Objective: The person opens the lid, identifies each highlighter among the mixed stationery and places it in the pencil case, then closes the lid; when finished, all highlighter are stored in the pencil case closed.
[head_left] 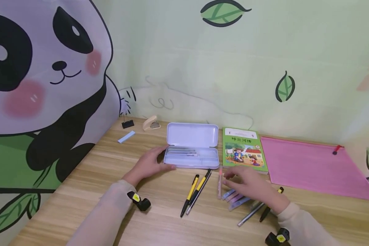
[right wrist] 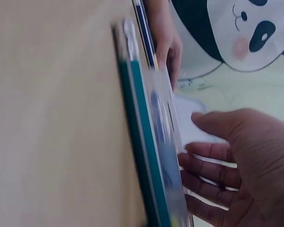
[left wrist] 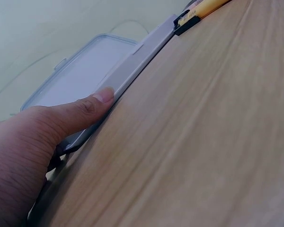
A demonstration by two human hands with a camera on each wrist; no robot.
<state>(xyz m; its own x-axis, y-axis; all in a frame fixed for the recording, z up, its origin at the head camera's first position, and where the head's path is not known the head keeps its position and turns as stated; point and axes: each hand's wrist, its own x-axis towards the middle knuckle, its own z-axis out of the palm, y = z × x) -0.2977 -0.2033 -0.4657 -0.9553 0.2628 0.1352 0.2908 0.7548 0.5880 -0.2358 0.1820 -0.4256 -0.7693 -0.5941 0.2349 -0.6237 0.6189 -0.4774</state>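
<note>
An open pale lilac pencil case (head_left: 192, 134) stands by the wall, with several slim pens (head_left: 181, 150) inside its tray. At its left end my left hand (head_left: 148, 164) grips the corner, the thumb (left wrist: 92, 106) along the front side in the left wrist view. My right hand (head_left: 249, 184) hovers over loose pens with its fingers loosely bent and nothing held. Beside its fingertips lies a pink pen (head_left: 219, 184). Partly beneath the hand are several blue and purple pens (head_left: 240, 203). A green pencil (right wrist: 139, 127) shows blurred in the right wrist view.
Two yellow-and-black pens (head_left: 190, 194) and a thin grey one lie before the case. Right of it are a green book (head_left: 244, 150) and a pink zip pouch (head_left: 313, 167). Left of it sit a stapler (head_left: 151, 123), a black binder clip (head_left: 127, 124) and a blue strip (head_left: 126, 137).
</note>
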